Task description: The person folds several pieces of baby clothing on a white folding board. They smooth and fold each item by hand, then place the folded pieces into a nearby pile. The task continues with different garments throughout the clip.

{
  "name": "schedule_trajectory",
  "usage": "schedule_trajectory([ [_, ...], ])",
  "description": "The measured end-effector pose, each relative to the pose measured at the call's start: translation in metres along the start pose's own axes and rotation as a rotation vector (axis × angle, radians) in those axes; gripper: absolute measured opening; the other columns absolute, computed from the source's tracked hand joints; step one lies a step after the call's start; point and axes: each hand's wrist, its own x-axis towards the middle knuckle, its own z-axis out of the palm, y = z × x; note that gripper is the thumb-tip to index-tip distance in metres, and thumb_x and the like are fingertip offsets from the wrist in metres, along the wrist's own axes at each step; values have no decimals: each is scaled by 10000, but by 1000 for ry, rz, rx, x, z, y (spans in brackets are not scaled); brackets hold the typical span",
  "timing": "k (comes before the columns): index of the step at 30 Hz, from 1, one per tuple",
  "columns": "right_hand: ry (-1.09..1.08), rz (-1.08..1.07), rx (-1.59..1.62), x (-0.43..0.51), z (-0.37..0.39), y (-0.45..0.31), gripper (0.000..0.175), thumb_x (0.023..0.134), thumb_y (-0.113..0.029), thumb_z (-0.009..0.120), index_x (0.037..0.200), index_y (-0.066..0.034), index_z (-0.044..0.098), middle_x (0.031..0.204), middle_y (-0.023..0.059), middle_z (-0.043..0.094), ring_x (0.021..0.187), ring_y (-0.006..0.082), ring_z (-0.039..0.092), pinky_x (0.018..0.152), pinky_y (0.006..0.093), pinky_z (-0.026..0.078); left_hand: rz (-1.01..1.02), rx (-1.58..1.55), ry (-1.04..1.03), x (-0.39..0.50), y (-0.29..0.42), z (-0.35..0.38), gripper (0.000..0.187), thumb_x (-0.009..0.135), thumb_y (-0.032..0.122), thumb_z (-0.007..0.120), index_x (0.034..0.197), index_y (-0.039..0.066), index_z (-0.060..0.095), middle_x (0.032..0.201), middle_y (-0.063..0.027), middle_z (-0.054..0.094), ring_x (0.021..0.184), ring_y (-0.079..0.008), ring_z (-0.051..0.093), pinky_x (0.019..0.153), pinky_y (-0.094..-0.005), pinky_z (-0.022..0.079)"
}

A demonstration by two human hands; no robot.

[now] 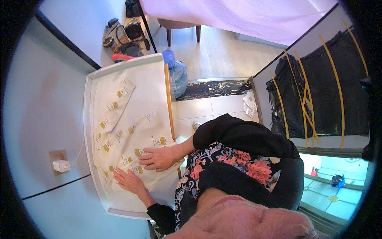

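A cream cloth (122, 143) printed with yellow-and-grey motifs lies spread, with some creases, on a white tabletop (143, 77) that has a raised rim. My right hand (159, 159) rests palm down on the cloth close to the table's near edge, fingers apart. Further left and lower in the picture, my left hand (129, 181) presses flat near the cloth's lower edge, its thumb spread from the fingers. Neither hand grips anything. A narrow arm of the cloth reaches towards the table's upper left.
A white charger (61, 166) with a cable sits in the wall socket at left. Beyond the table stand a large blue water bottle (178, 79) and a cluttered shelf (125, 38). Black plastic sheeting (322, 86) with yellow tape covers a panel at right. White packets (250, 104) lie on the floor.
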Motion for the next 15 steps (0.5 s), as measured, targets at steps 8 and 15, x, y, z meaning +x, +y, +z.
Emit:
schedule_trajectory([
  [8,-49,22,61,0,-2,-2,434,786,-294,606,1144,-61,533,1337,155,416,1315,307,304,1039,542,228,-46,-3,-27,0,2,-3,513,936,318,412,1379,72,335,1464,-142,269,1350,-332,233,1058,-485,221],
  [15,-27,15,72,0,-3,-2,374,786,-266,599,1086,-50,546,1290,165,449,1293,311,337,1026,547,240,-49,-17,-14,-1,4,-5,514,928,327,420,1369,71,352,1457,-141,282,1346,-330,242,1060,-485,219],
])
